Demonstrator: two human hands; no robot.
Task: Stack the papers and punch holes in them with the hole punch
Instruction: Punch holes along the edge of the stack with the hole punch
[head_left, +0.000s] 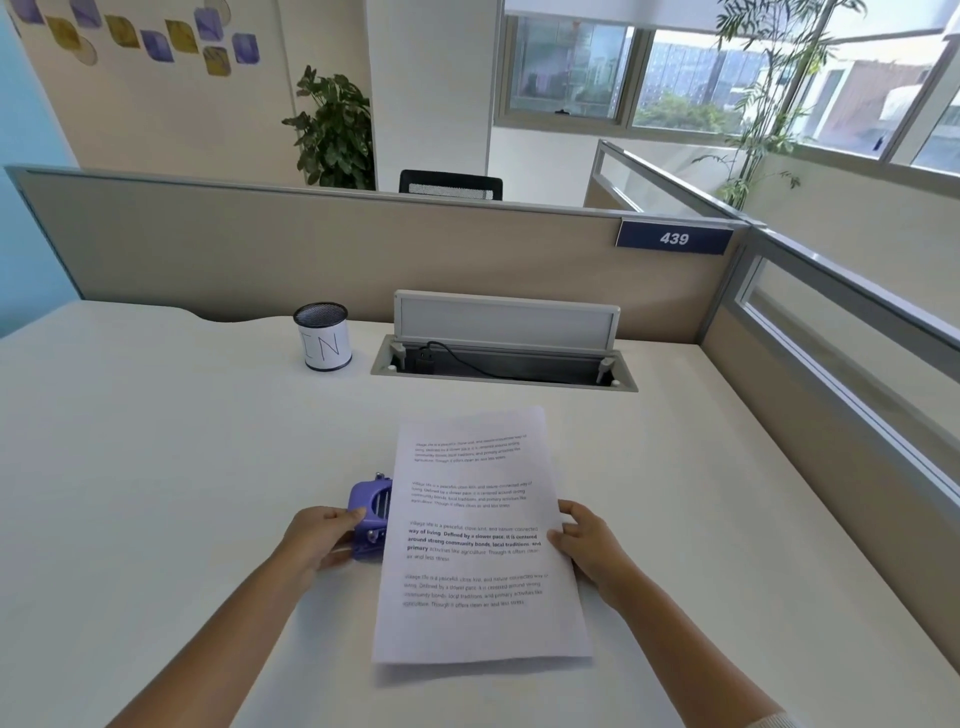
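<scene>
We count one stack of papers (478, 545) with one purple hole punch (370, 512) just left of it, two hands, and one cup (323, 336) far behind.

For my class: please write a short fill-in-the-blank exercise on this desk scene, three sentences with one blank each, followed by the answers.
1. The left hand grips the hole punch, whose colour is ____.
2. The right hand holds the ____ edge of the papers.
3. The pen cup at the back of the desk is marked with the letters ____.

Answers: purple; right; IN
</scene>
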